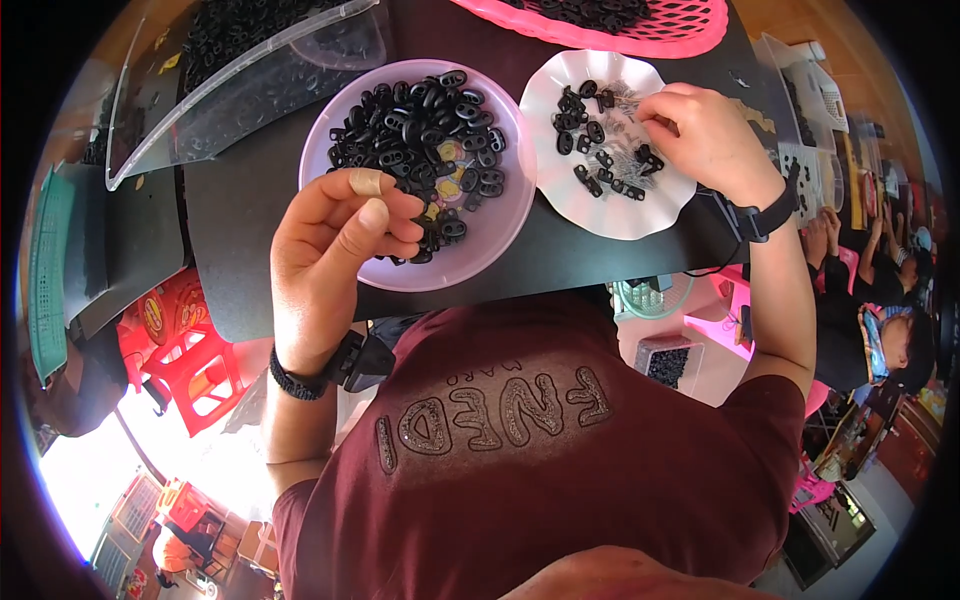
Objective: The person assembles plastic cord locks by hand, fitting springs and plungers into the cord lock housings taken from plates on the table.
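My left hand [345, 235] is held over the near left edge of a lilac bowl [510, 215]. Its fingers are curled with the thumb brought in against them, and a tan bandage wraps one finger; whatever they may hold is hidden. The bowl is heaped with black oval cord-lock pieces [400, 125], each with two holes. To its right, a white plate with a wavy rim [560, 205] bears smaller black pieces [567, 125] and a pile of thin metal springs [625, 145]. Over that plate's right side, my right hand [710, 140] pinches its fingertips down by the pile; their contents cannot be made out.
A clear plastic bin [240, 100] with black pieces stands at the far left of the dark table [240, 230]. At the far edge sits a pink basket [690, 35] of black parts. Red stools [195, 370] stand at left; other people [885, 270] sit at right.
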{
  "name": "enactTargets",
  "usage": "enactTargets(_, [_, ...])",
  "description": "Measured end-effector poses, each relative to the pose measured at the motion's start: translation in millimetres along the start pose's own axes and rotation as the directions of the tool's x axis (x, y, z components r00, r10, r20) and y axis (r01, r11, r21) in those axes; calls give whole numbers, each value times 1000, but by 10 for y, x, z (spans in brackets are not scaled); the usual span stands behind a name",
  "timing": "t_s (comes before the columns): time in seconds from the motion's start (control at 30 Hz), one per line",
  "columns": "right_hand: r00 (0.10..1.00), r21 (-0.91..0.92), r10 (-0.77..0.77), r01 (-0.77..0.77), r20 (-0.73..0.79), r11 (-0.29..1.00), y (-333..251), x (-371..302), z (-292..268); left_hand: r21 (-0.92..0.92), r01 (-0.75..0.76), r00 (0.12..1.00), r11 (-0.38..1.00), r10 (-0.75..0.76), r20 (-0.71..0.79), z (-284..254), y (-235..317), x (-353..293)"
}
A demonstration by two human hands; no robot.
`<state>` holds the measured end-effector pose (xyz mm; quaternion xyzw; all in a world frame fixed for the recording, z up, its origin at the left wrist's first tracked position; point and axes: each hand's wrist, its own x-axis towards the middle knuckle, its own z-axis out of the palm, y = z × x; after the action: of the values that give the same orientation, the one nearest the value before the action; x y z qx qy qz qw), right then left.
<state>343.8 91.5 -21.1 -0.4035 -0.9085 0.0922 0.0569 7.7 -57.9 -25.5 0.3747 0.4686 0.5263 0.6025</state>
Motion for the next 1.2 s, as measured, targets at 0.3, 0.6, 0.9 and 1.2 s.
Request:
enactTargets(0.3, [997,-121,-3,12,73,993,-35,57,-48,231,7,1000,973,-13,27,-16,374,98])
enactTargets(0.6, [984,-225,51,-12,168,974,-96,124,-52,863,-250,950,439,-62,306,29,445,464])
enactTargets(0.9, [988,104,45,-30,-148,994,-95,6,9,817,-562,825,-130,-17,565,213,83,707])
enactTargets(1.2, [874,766,422,-97,-240,635,-413,-219,36,854,-517,856,-60,-31,516,264,-35,686])
